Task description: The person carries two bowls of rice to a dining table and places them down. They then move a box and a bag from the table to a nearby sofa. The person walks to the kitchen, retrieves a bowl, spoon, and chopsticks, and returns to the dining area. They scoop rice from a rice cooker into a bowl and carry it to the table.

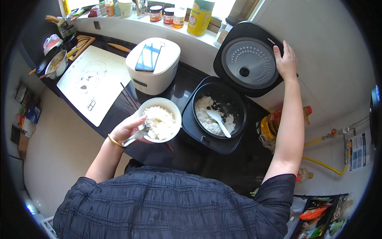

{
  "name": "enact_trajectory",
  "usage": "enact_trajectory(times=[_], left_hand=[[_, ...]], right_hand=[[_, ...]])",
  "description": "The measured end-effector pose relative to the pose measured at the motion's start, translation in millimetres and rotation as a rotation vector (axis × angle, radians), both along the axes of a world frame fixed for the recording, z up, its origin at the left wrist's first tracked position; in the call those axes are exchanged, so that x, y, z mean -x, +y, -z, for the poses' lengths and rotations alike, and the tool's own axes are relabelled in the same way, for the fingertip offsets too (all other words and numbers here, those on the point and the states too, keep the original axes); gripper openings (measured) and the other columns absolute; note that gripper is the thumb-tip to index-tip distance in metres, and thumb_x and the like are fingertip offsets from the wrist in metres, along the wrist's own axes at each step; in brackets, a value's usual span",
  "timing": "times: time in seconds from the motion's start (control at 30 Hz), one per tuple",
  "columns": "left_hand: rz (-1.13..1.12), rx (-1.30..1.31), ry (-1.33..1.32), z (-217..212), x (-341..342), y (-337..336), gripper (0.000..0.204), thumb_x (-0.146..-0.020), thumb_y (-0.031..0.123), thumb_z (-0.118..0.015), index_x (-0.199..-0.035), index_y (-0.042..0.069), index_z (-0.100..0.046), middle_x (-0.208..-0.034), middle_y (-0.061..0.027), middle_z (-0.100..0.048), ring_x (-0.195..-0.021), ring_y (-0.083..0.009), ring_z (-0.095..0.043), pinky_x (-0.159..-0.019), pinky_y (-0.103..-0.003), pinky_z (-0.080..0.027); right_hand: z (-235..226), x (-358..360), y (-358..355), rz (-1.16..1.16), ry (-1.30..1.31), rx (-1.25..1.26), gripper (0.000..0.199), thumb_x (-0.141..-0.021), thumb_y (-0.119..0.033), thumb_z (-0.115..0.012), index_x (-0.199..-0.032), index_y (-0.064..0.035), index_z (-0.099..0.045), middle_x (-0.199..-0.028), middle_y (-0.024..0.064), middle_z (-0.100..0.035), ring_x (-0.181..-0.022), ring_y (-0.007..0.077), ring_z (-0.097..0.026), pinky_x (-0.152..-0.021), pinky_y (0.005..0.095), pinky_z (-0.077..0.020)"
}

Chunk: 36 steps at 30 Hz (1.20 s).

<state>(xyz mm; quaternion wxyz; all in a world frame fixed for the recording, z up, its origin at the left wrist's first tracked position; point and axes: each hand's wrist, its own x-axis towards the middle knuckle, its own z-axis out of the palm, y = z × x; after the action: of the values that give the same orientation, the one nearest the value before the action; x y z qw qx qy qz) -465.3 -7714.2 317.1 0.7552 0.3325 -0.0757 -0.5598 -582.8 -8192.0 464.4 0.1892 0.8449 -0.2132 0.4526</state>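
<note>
My left hand (128,128) grips a white bowl (178,112) heaped with rice (160,122). A metal spoon (135,136) rests in the bowl, its handle sticking out by my fingers. Dark chopsticks (129,95) pass beneath the bowl; whether my hand holds them I cannot tell. To the right stands a black rice cooker (205,144) with its lid (248,59) raised. Inside its pot (240,104) a white rice paddle (219,122) lies on the remaining rice. My right hand (286,63) lies against the lid's right edge, fingers stretched out.
A cream appliance (155,77) carries a phone (148,56) on top. Left of it lies a white mat (91,83), beyond which sits a bowl of food (57,63). An oil bottle (271,124) stands beside the cooker. Jars (156,13) and a yellow can (200,18) line the sill.
</note>
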Motion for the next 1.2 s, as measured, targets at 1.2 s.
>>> enact_trajectory(times=[1.2], left_hand=[[0.207,0.134,0.080,48.7,-58.0,145.2,0.051,-0.086,0.008,-0.054,-0.130,0.005,-0.028,-0.121,-0.0200,-0.047,-0.105,-0.0296,-0.055,-0.075,-0.047,-0.054]], right_hand=[[209.8,80.2,352.8,0.364,0.440,-0.488,0.060,-0.080,-0.040,-0.057,-0.135,-0.0269,-0.035,-0.139,0.0239,-0.024,-0.130,0.0369,-0.022,-0.101,0.0585,-0.0166]])
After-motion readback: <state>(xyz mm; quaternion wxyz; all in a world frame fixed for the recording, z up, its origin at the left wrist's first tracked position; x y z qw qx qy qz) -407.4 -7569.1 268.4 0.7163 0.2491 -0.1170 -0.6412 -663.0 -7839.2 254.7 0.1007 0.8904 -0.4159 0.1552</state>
